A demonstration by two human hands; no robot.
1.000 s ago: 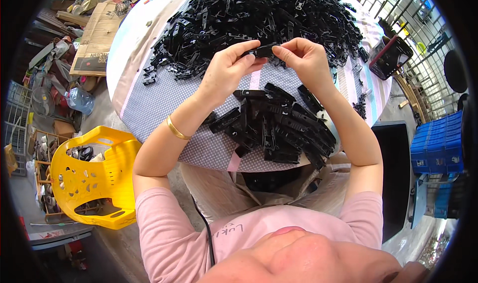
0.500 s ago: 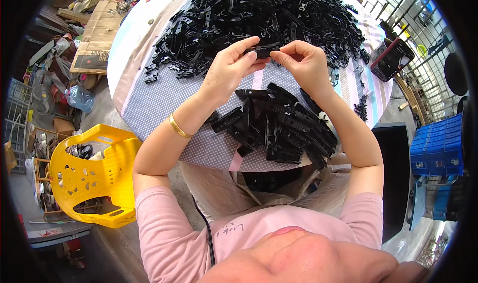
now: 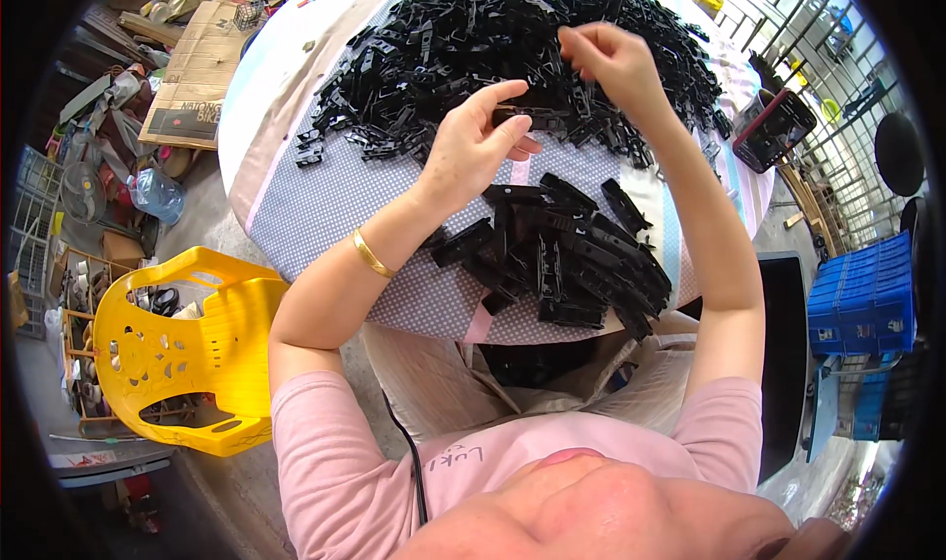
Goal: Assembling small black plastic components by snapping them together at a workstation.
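My left hand (image 3: 475, 144) is closed on a slim black plastic part (image 3: 540, 119), pinched between thumb and fingers, its far end pointing right. My right hand (image 3: 616, 65) is raised over the big heap of black plastic parts (image 3: 443, 42), thumb and fingers drawn together. Whatever those fingertips hold, if anything, is too small to make out against the dark heap. Nearer to me, below both hands, lies a smaller pile of long black plastic parts (image 3: 581, 259), loosely stacked near the table's front edge.
A round table with a patterned cloth (image 3: 325, 215) carries both piles. At my left stands a yellow plastic chair (image 3: 236, 333); a water bottle (image 3: 158, 195) and cardboard (image 3: 197, 72) lie beyond. On the right are a dark phone-like device (image 3: 774, 131) and a blue crate (image 3: 862, 294).
My right hand has left the held part and moved forward and up over the big heap. The left hand keeps the part, shifted slightly right.
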